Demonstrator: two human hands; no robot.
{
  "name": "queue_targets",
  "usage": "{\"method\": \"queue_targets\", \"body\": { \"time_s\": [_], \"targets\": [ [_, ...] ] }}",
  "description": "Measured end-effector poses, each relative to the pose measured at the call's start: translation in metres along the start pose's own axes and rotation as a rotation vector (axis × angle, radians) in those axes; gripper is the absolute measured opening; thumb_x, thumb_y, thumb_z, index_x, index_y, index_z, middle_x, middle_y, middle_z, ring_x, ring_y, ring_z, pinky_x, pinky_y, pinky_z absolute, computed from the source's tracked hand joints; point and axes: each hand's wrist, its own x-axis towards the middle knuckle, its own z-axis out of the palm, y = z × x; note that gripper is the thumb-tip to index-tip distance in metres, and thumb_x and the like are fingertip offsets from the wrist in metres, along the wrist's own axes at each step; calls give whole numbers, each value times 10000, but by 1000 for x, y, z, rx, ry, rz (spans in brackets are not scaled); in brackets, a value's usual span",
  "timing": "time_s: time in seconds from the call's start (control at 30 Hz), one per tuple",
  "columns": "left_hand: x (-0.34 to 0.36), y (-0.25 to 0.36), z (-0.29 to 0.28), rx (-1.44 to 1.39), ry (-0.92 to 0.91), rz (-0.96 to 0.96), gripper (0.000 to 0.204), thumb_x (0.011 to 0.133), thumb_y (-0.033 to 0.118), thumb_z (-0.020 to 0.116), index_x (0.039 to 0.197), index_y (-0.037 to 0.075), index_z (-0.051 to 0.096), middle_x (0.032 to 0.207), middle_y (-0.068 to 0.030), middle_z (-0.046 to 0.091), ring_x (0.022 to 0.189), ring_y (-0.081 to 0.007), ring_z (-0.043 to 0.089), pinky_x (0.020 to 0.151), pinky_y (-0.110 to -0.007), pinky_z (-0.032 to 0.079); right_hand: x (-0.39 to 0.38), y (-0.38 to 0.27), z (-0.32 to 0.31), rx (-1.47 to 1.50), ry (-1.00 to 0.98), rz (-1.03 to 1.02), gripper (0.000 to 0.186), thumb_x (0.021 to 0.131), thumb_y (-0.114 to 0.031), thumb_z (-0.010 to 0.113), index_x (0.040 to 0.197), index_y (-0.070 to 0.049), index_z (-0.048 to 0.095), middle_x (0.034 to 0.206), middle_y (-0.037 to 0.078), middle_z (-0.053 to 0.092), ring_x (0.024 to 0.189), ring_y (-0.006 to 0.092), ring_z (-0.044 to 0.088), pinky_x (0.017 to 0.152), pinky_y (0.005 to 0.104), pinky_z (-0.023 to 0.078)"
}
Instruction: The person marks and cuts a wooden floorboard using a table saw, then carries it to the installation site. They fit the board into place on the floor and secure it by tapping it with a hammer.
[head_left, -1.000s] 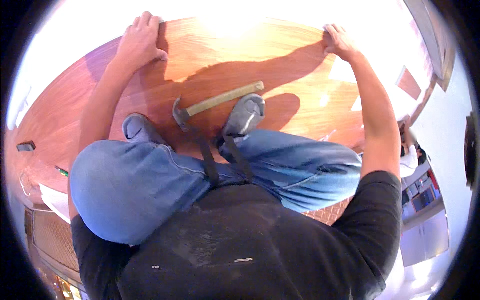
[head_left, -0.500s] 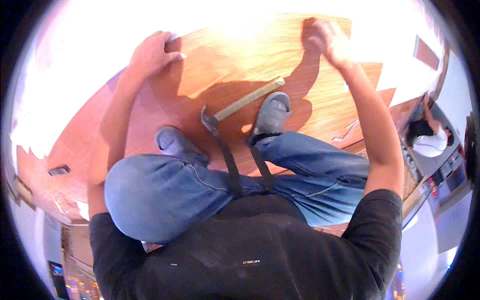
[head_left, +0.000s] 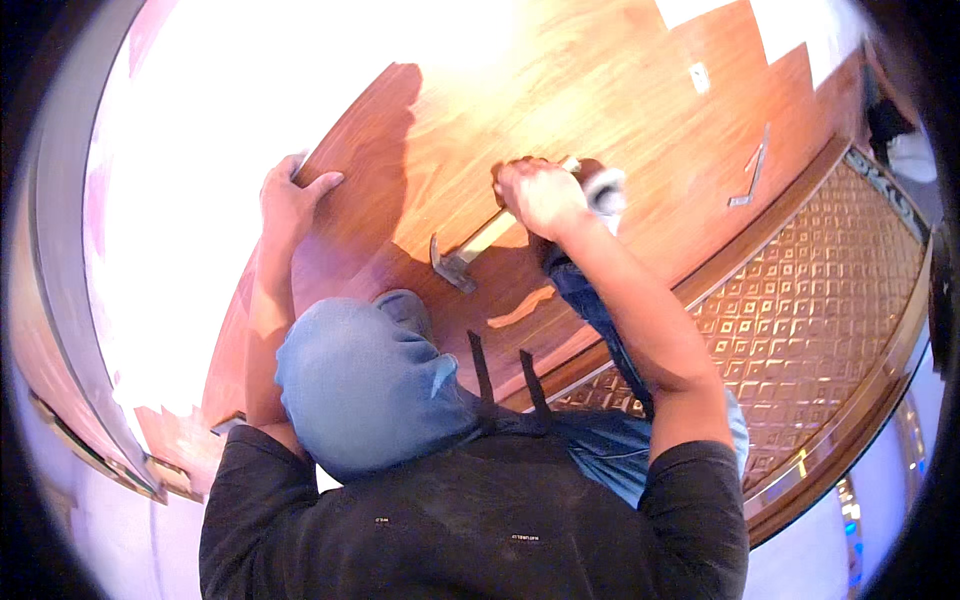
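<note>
My right hand (head_left: 545,195) is closed around the pale handle of a claw hammer (head_left: 484,238), close to the handle's end. The hammer's metal head points toward my knees, low over the wood-look floor boards (head_left: 470,130). My left hand (head_left: 287,205) is at the left edge of these boards, its thumb stretched over the surface. Its fingers curl at the edge, where a small greyish piece (head_left: 300,160) shows; I cannot make out what it is. My right shoe is partly hidden behind my right hand and forearm.
A bent metal bar (head_left: 752,172) lies on the boards to the right. Beyond a wooden border is a gold patterned panel (head_left: 810,310). A small dark block (head_left: 229,423) lies by my left elbow. Another person (head_left: 910,155) is partly visible at the far right.
My right hand has come down from the far boards and taken hold of the hammer's handle. My left hand stays at the board edge. The view has turned, showing more of the gold panel.
</note>
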Motion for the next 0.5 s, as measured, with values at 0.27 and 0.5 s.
{"method": "queue_targets", "body": {
  "time_s": [0.27, 0.5],
  "targets": [
    [1, 12, -1, -28, -19, -13, 410, 824, 295, 900, 990, -24, 703, 817, -100, 693, 754, -175, 618, 718, -347, 517, 37, 18, 19, 1113, 542, 652, 247, 987, -229, 645, 896, 0, 662, 753, 140, 730, 644, 233, 707, 615, 382, 568],
    [5, 41, -8, -1, -96, -50, 408, 910, 380, 809, 787, 25, 649, 656, -42, 595, 615, -127, 511, 580, -332, 443, 38, 18, 21, 1417, 642, 681, 182, 974, -135, 698, 855, -5, 655, 740, 101, 722, 613, 160, 678, 558, 302, 549]
  ]
}}
